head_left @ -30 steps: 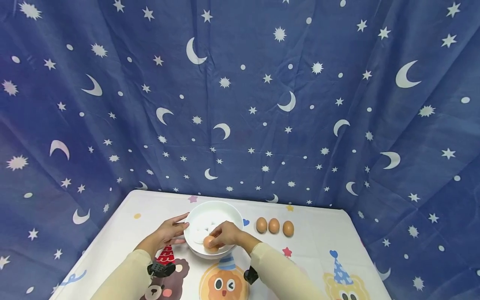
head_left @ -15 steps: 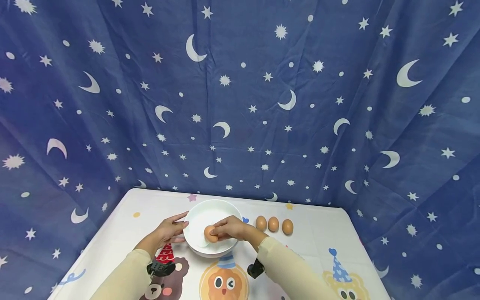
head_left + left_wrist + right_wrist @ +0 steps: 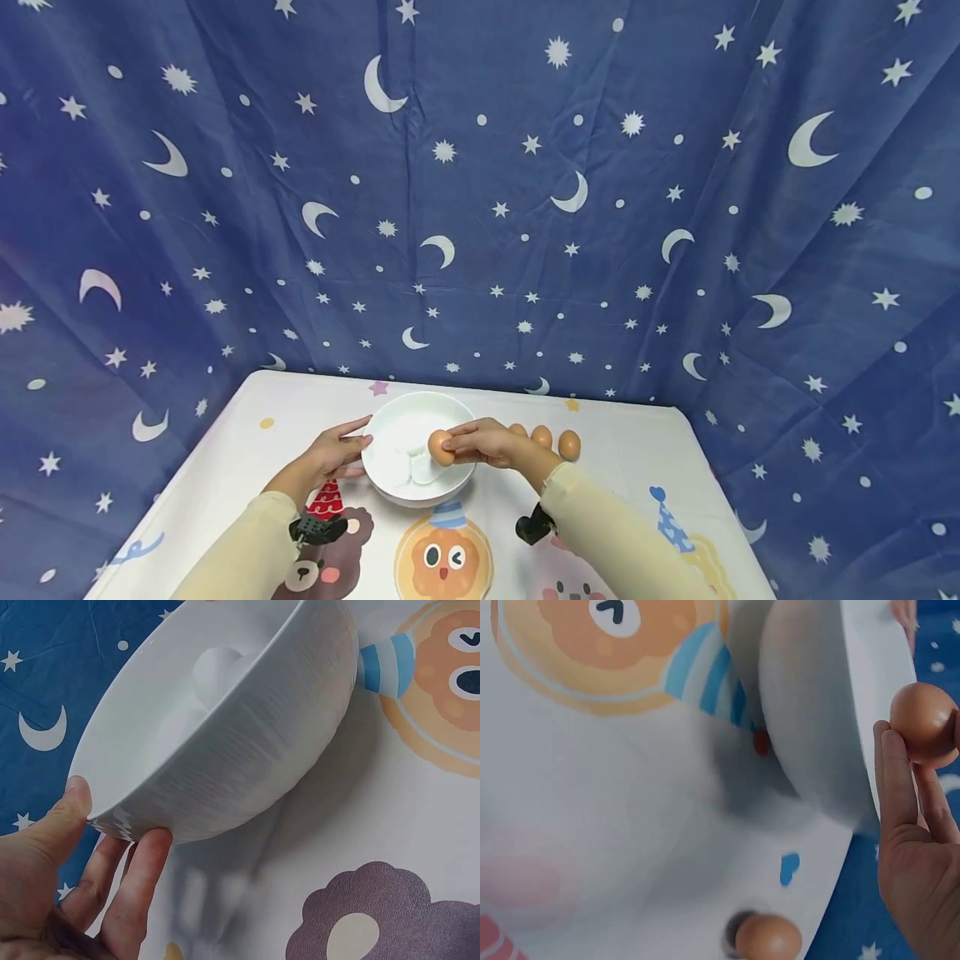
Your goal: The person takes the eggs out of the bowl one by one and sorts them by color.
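Observation:
A white bowl (image 3: 417,407) stands on the table, with several white egg-shaped things (image 3: 424,468) lying inside it. My left hand (image 3: 330,454) holds the bowl's left side; in the left wrist view, the thumb is at the rim and the fingers are against the outer wall. Between the thumb and fingers of my right hand (image 3: 489,442) is a brown egg (image 3: 440,447), pinched above the right part of the bowl. The right wrist view shows this egg (image 3: 922,724) close to the bowl's rim.
To the right of the bowl, three brown eggs (image 3: 569,445) lie in a row, the leftmost partly hidden by my right hand. A white tablecloth (image 3: 622,467) with cartoon animals covers the table. Behind it hangs a blue curtain (image 3: 480,267) with moons and stars.
My right hand has lifted the brown egg from low in the bowl and moved it up and right towards the rim. The left hand keeps its hold on the bowl.

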The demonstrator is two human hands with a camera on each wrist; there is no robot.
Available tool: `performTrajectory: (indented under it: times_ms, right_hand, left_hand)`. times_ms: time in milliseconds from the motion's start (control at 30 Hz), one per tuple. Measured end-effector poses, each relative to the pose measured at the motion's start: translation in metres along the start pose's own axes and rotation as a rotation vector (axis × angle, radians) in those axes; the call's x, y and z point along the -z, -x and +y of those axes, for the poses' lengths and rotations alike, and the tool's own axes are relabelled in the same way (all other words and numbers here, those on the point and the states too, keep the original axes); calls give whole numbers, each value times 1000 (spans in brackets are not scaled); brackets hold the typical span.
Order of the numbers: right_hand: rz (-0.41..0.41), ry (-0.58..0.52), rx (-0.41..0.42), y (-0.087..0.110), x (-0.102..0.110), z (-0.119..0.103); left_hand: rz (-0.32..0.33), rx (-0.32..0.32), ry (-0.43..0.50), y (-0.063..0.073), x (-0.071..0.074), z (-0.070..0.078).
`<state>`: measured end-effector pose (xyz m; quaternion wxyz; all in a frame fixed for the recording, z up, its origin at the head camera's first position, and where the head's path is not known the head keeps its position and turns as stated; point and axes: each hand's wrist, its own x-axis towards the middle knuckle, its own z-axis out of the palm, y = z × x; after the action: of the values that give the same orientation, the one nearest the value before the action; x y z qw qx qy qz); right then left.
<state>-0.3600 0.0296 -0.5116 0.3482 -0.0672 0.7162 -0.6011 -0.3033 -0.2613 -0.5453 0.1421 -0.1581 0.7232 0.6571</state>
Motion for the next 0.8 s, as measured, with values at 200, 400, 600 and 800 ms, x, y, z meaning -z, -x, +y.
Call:
performTrajectory:
  times_ms: [200,400,600,800]
  right_hand:
    - [66,-62,2,12,36,-1]
    - [174,-73,-3,27,75,-2]
    - [250,-110,9,45,119,-2]
    - [365,-150,24,57,161,6]
  left_hand:
    - [-3,-5,-2,-1,-1,2]
    - [-15,-11,-11,1,-1,0]
    - [-29,-15,5,2,-2,-1]
    - [-41,-27,-2,4,-2,-1]
